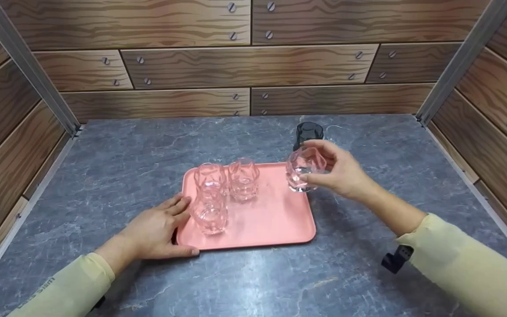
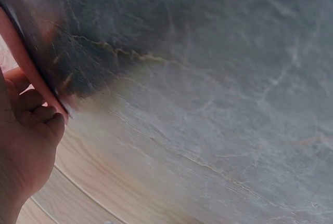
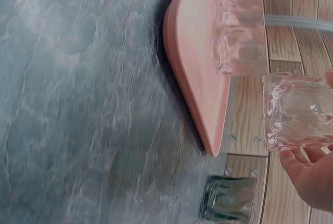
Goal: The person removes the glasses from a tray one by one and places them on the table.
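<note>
My right hand (image 1: 339, 169) holds a clear faceted drinking glass (image 1: 303, 171) upright between thumb and fingers, over the back right part of the pink tray (image 1: 266, 220). The right wrist view shows this glass (image 3: 296, 110) raised off the tray. Three more clear glasses stand on the tray's left half: one at back left (image 1: 210, 176), one in front of it (image 1: 211, 218), and one toward the middle (image 1: 244, 180). My left hand (image 1: 159, 229) grips the tray's front left corner, thumb along the front edge and fingers over the left rim.
A dark grey glass (image 1: 310, 132) stands on the marbled table (image 1: 126, 149) behind the tray, partly hidden by the right hand. Wood-patterned panels (image 1: 244, 66) close off the back and sides, with metal posts (image 1: 464, 61) at the rear corners.
</note>
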`<state>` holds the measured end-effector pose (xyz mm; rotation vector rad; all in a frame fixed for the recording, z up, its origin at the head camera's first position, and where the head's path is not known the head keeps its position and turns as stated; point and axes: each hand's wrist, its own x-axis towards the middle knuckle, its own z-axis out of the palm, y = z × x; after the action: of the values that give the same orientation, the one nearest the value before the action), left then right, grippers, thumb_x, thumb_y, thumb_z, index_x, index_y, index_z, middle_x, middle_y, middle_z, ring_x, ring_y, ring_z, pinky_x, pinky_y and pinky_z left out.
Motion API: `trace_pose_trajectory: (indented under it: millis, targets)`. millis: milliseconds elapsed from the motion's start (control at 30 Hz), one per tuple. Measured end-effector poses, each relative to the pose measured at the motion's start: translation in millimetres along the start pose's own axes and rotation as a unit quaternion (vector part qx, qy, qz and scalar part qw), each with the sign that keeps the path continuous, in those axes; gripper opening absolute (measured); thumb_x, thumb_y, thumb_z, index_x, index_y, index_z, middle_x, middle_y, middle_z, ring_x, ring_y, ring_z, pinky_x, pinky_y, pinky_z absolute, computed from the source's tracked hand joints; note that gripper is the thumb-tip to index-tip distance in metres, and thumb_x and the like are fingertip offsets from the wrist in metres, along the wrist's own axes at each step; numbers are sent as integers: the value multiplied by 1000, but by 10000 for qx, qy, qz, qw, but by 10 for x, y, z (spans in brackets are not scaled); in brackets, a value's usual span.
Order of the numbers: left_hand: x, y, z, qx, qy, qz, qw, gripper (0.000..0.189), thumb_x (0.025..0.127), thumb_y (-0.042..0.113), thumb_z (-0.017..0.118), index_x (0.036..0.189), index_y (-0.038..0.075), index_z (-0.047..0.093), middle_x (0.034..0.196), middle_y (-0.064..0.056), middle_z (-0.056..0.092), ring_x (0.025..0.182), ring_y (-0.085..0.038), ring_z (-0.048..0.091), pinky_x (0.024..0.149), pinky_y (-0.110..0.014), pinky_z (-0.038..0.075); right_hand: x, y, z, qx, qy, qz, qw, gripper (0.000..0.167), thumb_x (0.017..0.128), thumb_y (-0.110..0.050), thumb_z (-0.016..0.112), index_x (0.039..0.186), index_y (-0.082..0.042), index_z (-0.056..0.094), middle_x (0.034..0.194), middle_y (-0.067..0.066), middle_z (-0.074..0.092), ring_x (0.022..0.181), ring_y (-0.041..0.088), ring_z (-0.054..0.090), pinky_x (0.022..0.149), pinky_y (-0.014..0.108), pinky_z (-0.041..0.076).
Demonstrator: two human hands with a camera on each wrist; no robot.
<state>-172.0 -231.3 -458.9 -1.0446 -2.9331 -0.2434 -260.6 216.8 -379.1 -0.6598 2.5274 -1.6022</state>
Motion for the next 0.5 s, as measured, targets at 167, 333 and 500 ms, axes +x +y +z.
trace_pose_trajectory:
  millis: [167,333,500]
  targets:
    - [4,-4,-1,4,-6,-17,10000,109,89,85,56,154,-2,53,160,-29,43,151,-46,37,113,-57,46,17,78,-77,-25,156,34,9999,79,82,-2,89,152,-2,52,136,15,66,121,32,64,104,29,53]
    - [1,-3,3,-17,-3,-14,10000,108,88,86,57,153,-1,54,160,-29,43,151,-47,38,112,-58,47,24,159,-125,58,289,121,9995,79,82,1,88,152,-1,51,136,18,66,120,35,64,103,27,53]
    - [7,-1,2,-14,31,8,10000,109,88,85,57,153,-2,54,160,-29,44,150,-47,39,111,-58,47,30,239,-178,-8,382,265,9989,80,83,-2,88,153,-2,50,137,18,66,121,33,63,104,29,53]
